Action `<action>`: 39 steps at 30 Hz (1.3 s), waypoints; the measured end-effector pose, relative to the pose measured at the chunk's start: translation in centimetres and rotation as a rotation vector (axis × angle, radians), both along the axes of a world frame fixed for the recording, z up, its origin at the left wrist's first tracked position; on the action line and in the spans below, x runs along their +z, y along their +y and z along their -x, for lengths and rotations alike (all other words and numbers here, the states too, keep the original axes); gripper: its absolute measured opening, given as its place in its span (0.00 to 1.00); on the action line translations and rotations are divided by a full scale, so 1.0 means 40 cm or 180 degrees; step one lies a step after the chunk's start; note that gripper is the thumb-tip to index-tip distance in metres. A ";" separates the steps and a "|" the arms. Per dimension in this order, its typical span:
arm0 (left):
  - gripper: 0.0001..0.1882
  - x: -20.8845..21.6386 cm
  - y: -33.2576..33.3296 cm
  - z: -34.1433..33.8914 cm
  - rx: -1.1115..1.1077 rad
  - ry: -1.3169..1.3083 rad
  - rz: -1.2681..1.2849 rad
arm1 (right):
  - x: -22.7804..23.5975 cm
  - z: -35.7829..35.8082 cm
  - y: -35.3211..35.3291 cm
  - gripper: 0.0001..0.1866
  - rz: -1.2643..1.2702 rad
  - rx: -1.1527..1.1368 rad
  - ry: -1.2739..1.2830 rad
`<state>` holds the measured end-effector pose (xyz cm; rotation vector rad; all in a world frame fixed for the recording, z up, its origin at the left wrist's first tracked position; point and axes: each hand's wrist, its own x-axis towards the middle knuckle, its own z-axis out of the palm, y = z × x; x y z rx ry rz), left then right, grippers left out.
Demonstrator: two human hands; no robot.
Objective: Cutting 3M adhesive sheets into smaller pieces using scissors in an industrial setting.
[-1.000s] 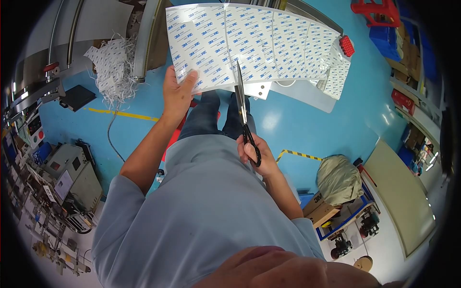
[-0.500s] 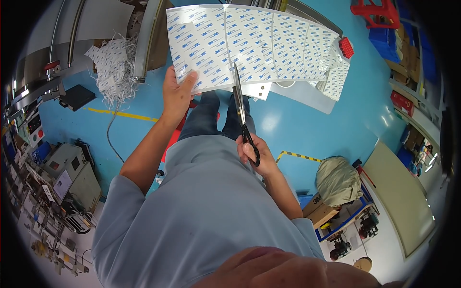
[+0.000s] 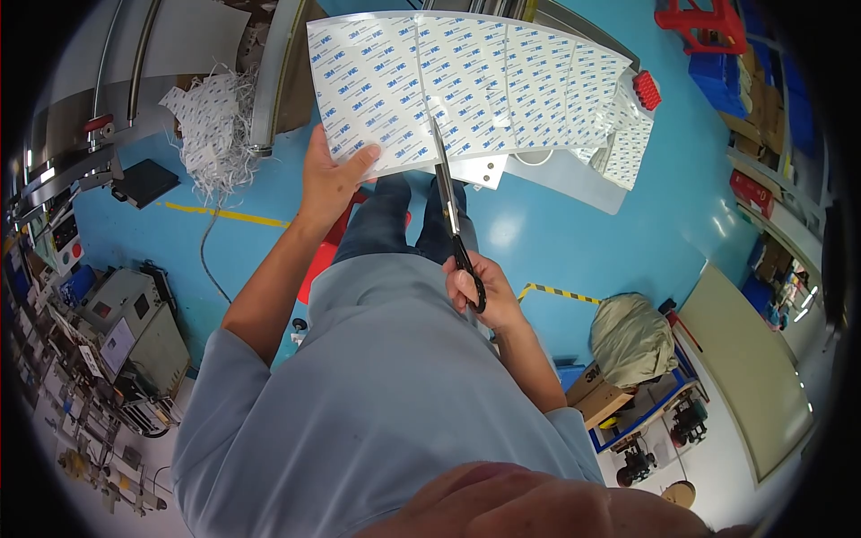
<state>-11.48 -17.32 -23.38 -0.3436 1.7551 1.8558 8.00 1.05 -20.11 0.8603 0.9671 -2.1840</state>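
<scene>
A broad white sheet with a repeated blue print (image 3: 466,81) spreads out in front of me, with seam lines running across it. My left hand (image 3: 334,175) grips its near left corner, thumb on top and fingers underneath. Black-handled scissors (image 3: 447,184) are in my right hand (image 3: 482,291), whose fingers and thumb are at the handles. The long metal blades point away from me and lie at the sheet's near edge, along a seam line. They look nearly closed together; whether the sheet sits between them I cannot tell.
A heap of shredded white strips (image 3: 215,134) hangs at the left beside a machine frame (image 3: 273,81). A red stool (image 3: 704,25) stands at the far right. Beneath the sheet's right part is a pale board (image 3: 574,184). A covered bundle (image 3: 632,339) sits at the lower right.
The scissors' blades have come closer together. The left part of the sheet has shifted slightly to the left, and my left thumb has moved a little to the right and down.
</scene>
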 end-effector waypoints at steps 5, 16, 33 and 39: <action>0.25 0.008 -0.006 0.009 -0.0146 -0.0031 -0.0060 | -0.015 0.020 0.015 0.16 -0.0020 0.0083 0.0046; 0.26 0.020 -0.003 0.014 -0.0239 -0.0145 0.0069 | -0.032 0.037 0.029 0.18 0.0038 0.0094 0.0165; 0.30 0.015 -0.015 0.024 -0.0424 -0.0289 0.0059 | -0.063 0.138 0.035 0.13 0.0047 0.0057 0.0175; 0.30 0.027 -0.007 0.021 -0.0359 -0.0351 0.0020 | -0.067 0.185 0.036 0.13 0.0082 -0.0021 0.0218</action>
